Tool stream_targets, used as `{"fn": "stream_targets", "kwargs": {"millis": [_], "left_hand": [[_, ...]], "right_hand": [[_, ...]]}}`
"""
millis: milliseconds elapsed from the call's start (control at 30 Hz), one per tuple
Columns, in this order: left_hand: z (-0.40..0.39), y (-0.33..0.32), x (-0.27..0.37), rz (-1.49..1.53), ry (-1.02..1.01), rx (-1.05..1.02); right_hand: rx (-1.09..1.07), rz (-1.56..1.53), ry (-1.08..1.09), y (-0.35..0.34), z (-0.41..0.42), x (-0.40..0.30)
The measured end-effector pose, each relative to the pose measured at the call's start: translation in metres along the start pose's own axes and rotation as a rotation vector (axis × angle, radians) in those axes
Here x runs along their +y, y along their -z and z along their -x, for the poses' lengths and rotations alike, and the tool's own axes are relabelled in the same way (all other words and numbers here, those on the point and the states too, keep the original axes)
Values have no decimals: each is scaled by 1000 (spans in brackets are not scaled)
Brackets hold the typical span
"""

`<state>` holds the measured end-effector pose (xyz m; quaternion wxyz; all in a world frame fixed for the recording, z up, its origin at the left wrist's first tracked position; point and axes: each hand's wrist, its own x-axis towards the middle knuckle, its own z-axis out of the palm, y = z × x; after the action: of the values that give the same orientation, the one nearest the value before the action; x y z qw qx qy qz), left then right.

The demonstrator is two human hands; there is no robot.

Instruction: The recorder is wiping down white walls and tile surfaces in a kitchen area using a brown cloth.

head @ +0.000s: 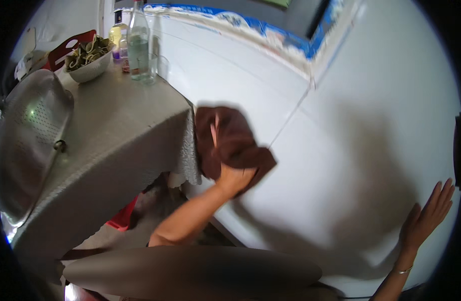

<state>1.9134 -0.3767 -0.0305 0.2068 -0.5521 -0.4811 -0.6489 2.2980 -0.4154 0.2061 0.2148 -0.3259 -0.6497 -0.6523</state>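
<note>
A dark brown cloth [234,139] with a light pink strip on it is bunched in my left hand [236,180]. It is held up before the white tiled wall [302,165], beside the table's corner, and its edges look blurred. Whether the whole cloth presses on the wall I cannot tell. At the far right my right hand [427,220] holds nothing. Its fingers are stretched out with the palm side towards the wall, and a bracelet [406,270] circles that wrist. Contact between that palm and the wall is not plain.
To the left stands a table under a grey cloth [121,113]. A large metal colander [31,143], a white bowl [91,69] of dried-looking leafy food, a clear glass bottle [138,52] and a yellow bottle [118,32] are on it. A window frame [245,26] borders the wall above.
</note>
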Motion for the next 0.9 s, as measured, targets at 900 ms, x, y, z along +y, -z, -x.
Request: {"fn": "stream_targets", "kwargs": {"millis": [900], "left_hand": [[-71,-11,31,257,197,-60]], "right_hand": [[70,-33,-161,-8,14,-31]]}}
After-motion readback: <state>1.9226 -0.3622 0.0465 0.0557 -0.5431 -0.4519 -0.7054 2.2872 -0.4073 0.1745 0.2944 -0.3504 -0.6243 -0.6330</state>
